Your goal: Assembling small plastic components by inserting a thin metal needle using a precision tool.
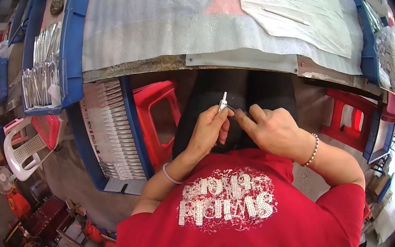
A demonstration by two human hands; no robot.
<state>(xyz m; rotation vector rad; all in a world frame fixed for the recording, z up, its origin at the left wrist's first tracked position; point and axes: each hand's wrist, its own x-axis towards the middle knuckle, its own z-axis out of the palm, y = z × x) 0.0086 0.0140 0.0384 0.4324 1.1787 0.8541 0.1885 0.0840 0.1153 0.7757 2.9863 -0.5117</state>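
Note:
Above my lap, my left hand is closed round a small, slim piece with a white pointed tip; its lower part is hidden in the fingers. My right hand comes in from the right, thumb and fingers pinched together. Between the two hands shows a thin, dark, metal-looking bit, which the right fingers seem to grip against the white-tipped piece. Its kind is too small to make out.
In front is a table covered with white foam sheet, with a thin white stick on paper. Blue trays of slim metal pieces stand left; another blue tray sits below. Red stools flank my legs.

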